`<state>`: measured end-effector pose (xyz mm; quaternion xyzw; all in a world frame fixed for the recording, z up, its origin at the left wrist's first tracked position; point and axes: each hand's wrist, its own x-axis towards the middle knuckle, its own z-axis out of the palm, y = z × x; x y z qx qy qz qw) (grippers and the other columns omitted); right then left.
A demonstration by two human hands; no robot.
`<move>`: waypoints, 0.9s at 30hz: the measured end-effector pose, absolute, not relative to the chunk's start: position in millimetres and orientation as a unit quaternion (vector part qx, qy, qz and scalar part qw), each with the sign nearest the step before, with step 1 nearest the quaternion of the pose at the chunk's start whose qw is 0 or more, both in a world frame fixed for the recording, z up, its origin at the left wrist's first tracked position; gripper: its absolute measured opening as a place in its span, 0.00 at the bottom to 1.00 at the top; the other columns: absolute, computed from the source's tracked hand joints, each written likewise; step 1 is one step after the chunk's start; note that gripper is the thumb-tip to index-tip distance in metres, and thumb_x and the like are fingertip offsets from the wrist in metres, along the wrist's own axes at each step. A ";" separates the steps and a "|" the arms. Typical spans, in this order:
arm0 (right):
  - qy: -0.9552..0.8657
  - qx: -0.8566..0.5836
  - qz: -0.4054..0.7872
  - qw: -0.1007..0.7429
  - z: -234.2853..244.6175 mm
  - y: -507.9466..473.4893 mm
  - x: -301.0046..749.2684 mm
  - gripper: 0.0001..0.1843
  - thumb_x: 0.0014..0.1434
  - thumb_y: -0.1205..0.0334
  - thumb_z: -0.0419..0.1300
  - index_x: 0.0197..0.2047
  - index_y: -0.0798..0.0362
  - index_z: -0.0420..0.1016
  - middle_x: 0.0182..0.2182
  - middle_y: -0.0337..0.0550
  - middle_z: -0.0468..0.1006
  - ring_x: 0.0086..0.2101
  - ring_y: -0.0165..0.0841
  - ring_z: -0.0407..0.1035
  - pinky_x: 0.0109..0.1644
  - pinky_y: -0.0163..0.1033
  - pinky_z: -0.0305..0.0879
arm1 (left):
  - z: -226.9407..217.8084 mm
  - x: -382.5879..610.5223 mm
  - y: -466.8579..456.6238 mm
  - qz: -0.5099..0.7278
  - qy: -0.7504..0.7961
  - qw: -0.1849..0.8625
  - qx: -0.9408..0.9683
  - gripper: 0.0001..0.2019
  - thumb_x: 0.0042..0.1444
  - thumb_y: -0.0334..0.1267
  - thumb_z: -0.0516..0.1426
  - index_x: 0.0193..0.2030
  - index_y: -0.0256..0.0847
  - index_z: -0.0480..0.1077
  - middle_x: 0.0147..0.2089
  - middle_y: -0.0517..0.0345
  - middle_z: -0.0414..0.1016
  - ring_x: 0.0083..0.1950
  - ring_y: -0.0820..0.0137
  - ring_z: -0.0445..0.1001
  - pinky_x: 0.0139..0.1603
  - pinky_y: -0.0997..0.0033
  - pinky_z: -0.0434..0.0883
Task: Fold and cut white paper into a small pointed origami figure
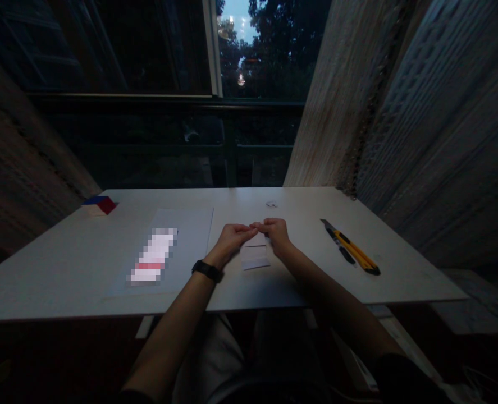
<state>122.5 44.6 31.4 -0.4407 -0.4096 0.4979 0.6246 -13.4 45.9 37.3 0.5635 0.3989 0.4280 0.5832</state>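
Note:
A small piece of white paper [255, 258] with crossing crease lines lies on the white table, its near part showing between my wrists. At the paper's far end my left hand [237, 235], with a black band on the wrist, pinches the edge between thumb and fingers. My right hand [275, 231] is closed on the same end from the other side, and the fingertips of both hands meet there. The fingers cover the far edge, so its exact shape is hidden.
On the right lie a yellow utility knife [356, 252] and a black pen [341, 247]. A white sheet [190, 235] with a blurred-out bright object [152, 255] is at left. A puzzle cube [100, 205] sits far left; a small thin item [271, 205] lies beyond my hands.

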 end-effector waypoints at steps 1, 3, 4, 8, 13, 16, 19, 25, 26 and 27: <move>-0.410 -0.437 0.506 0.620 32.7 43.9 123.2 0.16 0.30 0.57 0.69 0.12 0.54 0.65 0.16 0.40 0.74 0.24 0.34 0.71 0.31 0.38 0.64 | 37.2 -13.4 46.0 0.428 0.395 0.586 0.563 0.16 0.36 0.45 0.66 0.28 0.33 0.76 0.28 0.54 0.74 0.28 0.75 0.67 0.29 0.75 0.61; -0.419 -0.433 0.512 0.612 34.3 43.0 124.5 0.12 0.31 0.59 0.68 0.14 0.55 0.70 0.19 0.42 0.76 0.24 0.34 0.71 0.33 0.39 0.65 | 37.1 -13.6 46.0 0.425 0.392 0.593 0.561 0.17 0.35 0.45 0.66 0.28 0.32 0.76 0.27 0.54 0.74 0.28 0.74 0.67 0.29 0.75 0.61; -0.425 -0.431 0.511 0.611 34.6 42.8 124.9 0.11 0.31 0.60 0.68 0.15 0.56 0.72 0.20 0.43 0.77 0.25 0.34 0.71 0.33 0.39 0.65 | 37.2 -13.6 45.8 0.423 0.394 0.594 0.560 0.17 0.34 0.44 0.67 0.27 0.32 0.76 0.26 0.54 0.74 0.27 0.75 0.66 0.28 0.75 0.60; -0.459 -0.433 0.480 0.609 33.6 42.5 125.2 0.10 0.33 0.59 0.68 0.17 0.56 0.75 0.21 0.44 0.78 0.26 0.34 0.71 0.33 0.38 0.64 | 39.2 -14.1 44.4 0.415 0.409 0.588 0.560 0.16 0.33 0.44 0.67 0.25 0.32 0.75 0.21 0.58 0.70 0.23 0.77 0.63 0.25 0.75 0.58; -0.510 -0.470 0.369 0.618 33.6 42.3 125.9 0.12 0.40 0.53 0.65 0.20 0.55 0.76 0.21 0.43 0.77 0.24 0.32 0.69 0.29 0.36 0.61 | 41.2 -14.8 44.0 0.415 0.411 0.586 0.561 0.16 0.34 0.45 0.66 0.25 0.33 0.74 0.21 0.59 0.69 0.22 0.78 0.61 0.24 0.76 0.57; -0.515 -0.521 0.310 0.606 34.2 42.9 127.0 0.15 0.41 0.50 0.64 0.20 0.56 0.76 0.18 0.42 0.75 0.20 0.30 0.65 0.26 0.35 0.59 | 42.0 -14.6 43.3 0.427 0.418 0.576 0.557 0.16 0.34 0.45 0.66 0.25 0.33 0.74 0.20 0.59 0.69 0.22 0.78 0.61 0.23 0.76 0.56; -0.530 -0.532 0.279 0.598 34.9 42.2 126.2 0.15 0.42 0.50 0.63 0.21 0.55 0.76 0.18 0.42 0.75 0.21 0.31 0.65 0.26 0.35 0.58 | 43.1 -14.3 41.9 0.428 0.426 0.574 0.553 0.17 0.33 0.45 0.67 0.25 0.33 0.74 0.20 0.60 0.68 0.21 0.78 0.60 0.22 0.76 0.56; -0.558 -0.536 0.223 0.592 37.3 37.4 121.9 0.15 0.43 0.49 0.63 0.22 0.54 0.76 0.20 0.41 0.76 0.22 0.31 0.66 0.29 0.36 0.59 | 41.3 -15.1 44.2 0.430 0.416 0.590 0.542 0.18 0.32 0.46 0.67 0.27 0.33 0.74 0.23 0.58 0.70 0.23 0.77 0.63 0.23 0.76 0.57; -0.560 -0.538 0.220 0.590 37.4 37.2 121.7 0.15 0.43 0.49 0.63 0.21 0.54 0.76 0.19 0.41 0.75 0.22 0.31 0.66 0.29 0.36 0.59 | 40.4 -15.3 45.1 0.430 0.415 0.592 0.541 0.19 0.32 0.46 0.67 0.28 0.33 0.74 0.24 0.58 0.71 0.23 0.77 0.63 0.24 0.76 0.58; -0.561 -0.540 0.219 0.588 37.5 37.1 121.5 0.15 0.43 0.49 0.63 0.21 0.54 0.76 0.19 0.41 0.75 0.22 0.31 0.66 0.29 0.36 0.59 | 39.5 -15.5 46.1 0.429 0.415 0.592 0.542 0.19 0.32 0.46 0.67 0.28 0.33 0.74 0.24 0.58 0.71 0.23 0.77 0.63 0.24 0.76 0.58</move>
